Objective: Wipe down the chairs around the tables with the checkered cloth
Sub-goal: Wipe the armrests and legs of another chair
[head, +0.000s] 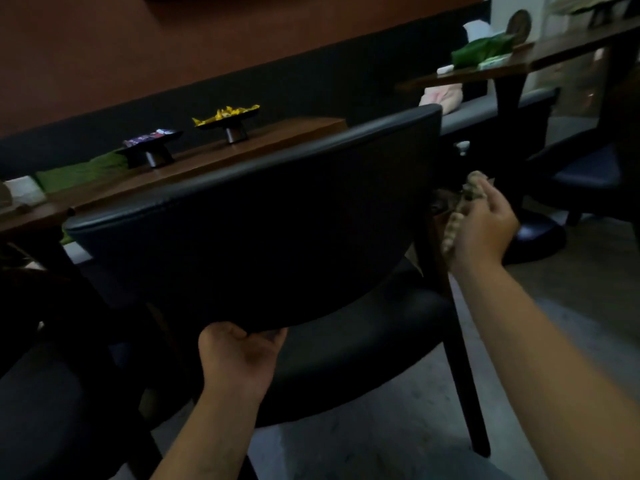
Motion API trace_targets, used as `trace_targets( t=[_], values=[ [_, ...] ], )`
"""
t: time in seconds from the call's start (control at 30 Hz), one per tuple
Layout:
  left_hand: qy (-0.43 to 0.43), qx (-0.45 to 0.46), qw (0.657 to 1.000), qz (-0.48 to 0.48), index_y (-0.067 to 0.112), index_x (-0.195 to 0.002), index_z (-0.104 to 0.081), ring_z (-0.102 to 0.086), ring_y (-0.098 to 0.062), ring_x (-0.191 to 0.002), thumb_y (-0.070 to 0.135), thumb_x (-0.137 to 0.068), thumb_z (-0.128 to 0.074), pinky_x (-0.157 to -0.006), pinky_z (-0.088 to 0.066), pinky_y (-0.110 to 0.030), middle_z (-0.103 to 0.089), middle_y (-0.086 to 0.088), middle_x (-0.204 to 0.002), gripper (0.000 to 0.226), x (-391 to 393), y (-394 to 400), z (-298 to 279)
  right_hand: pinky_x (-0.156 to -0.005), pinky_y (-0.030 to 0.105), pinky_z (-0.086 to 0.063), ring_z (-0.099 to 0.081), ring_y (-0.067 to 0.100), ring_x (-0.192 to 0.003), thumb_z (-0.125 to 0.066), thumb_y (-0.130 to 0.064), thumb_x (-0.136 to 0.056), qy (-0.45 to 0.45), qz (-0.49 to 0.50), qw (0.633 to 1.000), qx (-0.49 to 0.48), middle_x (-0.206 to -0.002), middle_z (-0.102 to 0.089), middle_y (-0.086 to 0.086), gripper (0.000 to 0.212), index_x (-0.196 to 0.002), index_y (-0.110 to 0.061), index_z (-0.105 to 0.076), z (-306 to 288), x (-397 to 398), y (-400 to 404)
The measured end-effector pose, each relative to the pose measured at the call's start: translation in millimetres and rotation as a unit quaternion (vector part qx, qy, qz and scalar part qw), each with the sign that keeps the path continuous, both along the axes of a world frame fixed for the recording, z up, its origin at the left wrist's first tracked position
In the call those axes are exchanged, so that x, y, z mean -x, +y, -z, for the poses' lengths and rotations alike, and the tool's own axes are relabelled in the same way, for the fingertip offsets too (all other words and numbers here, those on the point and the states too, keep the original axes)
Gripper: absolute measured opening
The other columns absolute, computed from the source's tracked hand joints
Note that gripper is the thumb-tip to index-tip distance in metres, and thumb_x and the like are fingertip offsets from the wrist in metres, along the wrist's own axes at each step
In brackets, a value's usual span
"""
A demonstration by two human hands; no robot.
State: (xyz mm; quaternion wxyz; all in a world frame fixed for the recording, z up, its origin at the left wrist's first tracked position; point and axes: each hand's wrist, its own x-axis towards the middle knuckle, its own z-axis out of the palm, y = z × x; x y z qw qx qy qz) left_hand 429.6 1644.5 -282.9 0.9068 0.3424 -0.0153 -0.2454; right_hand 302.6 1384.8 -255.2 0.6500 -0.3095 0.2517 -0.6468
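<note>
From where I stand the whole business turns on the dark chair (252, 216) pulled up to the long wooden counter (214, 152), its curved backrest running broadly left to right across the person's front and rising a little toward the right. The left hand (239, 358) is under the lower edge of that backrest, near its middle, fingers curled up around the rim — gripping it, I would say to steady or tilt the chair. The padded seat shows below and to the right of that hand, dark and smooth, with a slim leg slanting down to the floor at the right. Further right, the right hand (485, 223) is just beyond the right end of the backrest, by the upright where back meets frame, and it grips the checkered cloth (460, 213) — bunched into a loose roll, pale with a small dark check, one end poking above the fingers, the other trailing below the palm. So the cloth lies at the chair's right edge, the right hand by far the nearer to it; whether the cloth actually touches the frame there is too dim to tell. The backrest looks like leather-like upholstery with a seam along its top, and I judge a sweep leftward along it would be the natural stroke.
</note>
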Motion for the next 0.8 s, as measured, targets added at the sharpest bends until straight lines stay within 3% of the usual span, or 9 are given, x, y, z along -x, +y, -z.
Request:
trace_targets(
  t=[0.07,0.13,0.27,0.37,0.53,0.63,0.67,0.73,0.8],
  values=[
    [-0.009,-0.003,1.0,0.006,0.014,-0.079,-0.064,-0.068,-0.033,-0.096,-0.007,-0.056,-0.024,-0.086,-0.051,-0.055,-0.073,-0.008,-0.088,0.051,-2.2,1.7,1.9,-0.045,0.021,-0.046,-0.059,0.008,-0.056,-0.051,-0.018,-0.092,-0.009,-0.098,0.995,-0.006,-0.069,-0.06,-0.01,0.019,-0.086,-0.026,-0.066,-6.7,-19.3,-22.0],
    [-0.013,0.001,1.0,0.019,0.013,-0.074,-0.066,-0.069,-0.033,-0.093,-0.008,-0.058,-0.024,-0.085,-0.052,-0.054,-0.073,-0.009,-0.09,0.049,-4.3,3.3,4.9,-0.038,0.019,-0.039,-0.051,0.007,-0.044,-0.054,-0.026,-0.086,0.006,-0.163,0.986,-0.017,-0.056,-0.055,-0.011,0.02,-0.067,-0.026,-0.06,-4.9,-39.2,-30.9],
    [-0.021,0.02,0.998,0.046,0.014,-0.09,-0.061,-0.069,-0.033,-0.098,-0.006,-0.056,-0.026,-0.081,-0.053,-0.053,-0.072,-0.009,-0.101,0.053,-8.4,7.4,9.3,-0.07,0.037,-0.055,-0.066,0.022,-0.077,-0.067,-0.031,-0.078,0.046,-0.104,0.992,-0.063,-0.081,-0.07,0.0,0.011,-0.076,-0.021,-0.071,1.3,-52.7,-16.0],
    [-0.025,0.012,0.999,0.043,0.016,-0.102,-0.06,-0.064,-0.033,-0.107,-0.006,-0.055,-0.028,-0.087,-0.051,-0.054,-0.067,-0.008,-0.11,0.061,-9.4,5.4,8.3,-0.087,0.042,-0.056,-0.069,0.021,-0.091,-0.066,-0.033,-0.081,0.05,-0.072,0.989,-0.117,-0.096,-0.073,0.001,0.029,-0.103,-0.016,-0.073,4.8,-52.3,8.5],
    [-0.036,0.006,0.998,0.047,0.017,-0.065,-0.062,-0.064,-0.028,-0.091,-0.003,-0.057,-0.028,-0.091,-0.048,-0.05,-0.068,-0.003,-0.084,0.041,-6.2,4.5,7.9,-0.091,0.019,-0.046,-0.059,0.007,-0.109,-0.043,-0.023,-0.097,0.021,0.034,0.991,-0.127,-0.124,-0.063,-0.003,0.035,-0.127,-0.02,-0.061,12.6,-57.7,101.4],
    [-0.055,0.011,0.997,0.057,0.015,-0.079,-0.066,-0.061,-0.029,-0.088,-0.002,-0.059,-0.029,-0.088,-0.049,-0.046,-0.066,-0.005,-0.084,0.046,-1.7,6.1,6.6,-0.111,0.016,-0.027,-0.034,-0.001,-0.133,-0.036,-0.007,-0.094,0.024,0.057,0.992,-0.106,-0.148,-0.038,-0.007,0.053,-0.144,-0.022,-0.041,13.3,-72.1,171.7],
    [-0.06,0.013,0.996,0.067,0.013,-0.086,-0.067,-0.063,-0.029,-0.086,-0.002,-0.058,-0.029,-0.086,-0.051,-0.045,-0.066,-0.007,-0.086,0.049,-0.3,7.0,6.1,-0.108,0.006,-0.021,-0.025,-0.009,-0.132,-0.035,-0.004,-0.093,0.028,0.057,0.993,-0.094,-0.151,-0.029,-0.01,0.057,-0.148,-0.021,-0.033,13.3,-76.4,191.1],
    [-0.063,0.005,0.994,0.084,0.012,-0.075,-0.069,-0.065,-0.027,-0.071,-0.001,-0.058,-0.03,-0.073,-0.055,-0.038,-0.064,-0.008,-0.078,0.045,0.3,8.9,5.3,-0.1,-0.005,-0.016,-0.018,-0.018,-0.127,-0.034,-0.003,-0.094,0.015,0.039,0.995,-0.087,-0.151,-0.02,-0.014,0.062,-0.151,-0.023,-0.022,11.2,-81.1,216.5],
    [-0.063,0.007,0.993,0.096,0.012,-0.079,-0.065,-0.064,-0.028,-0.077,-0.001,-0.058,-0.029,-0.079,-0.053,-0.04,-0.063,-0.009,-0.082,0.044,-1.4,11.4,4.7,-0.111,0.015,-0.026,-0.032,-0.004,-0.132,-0.037,-0.006,-0.094,-0.016,-0.01,0.994,-0.11,-0.152,-0.029,-0.009,0.062,-0.15,-0.03,-0.026,14.8,-75.9,220.0]
  ],
)
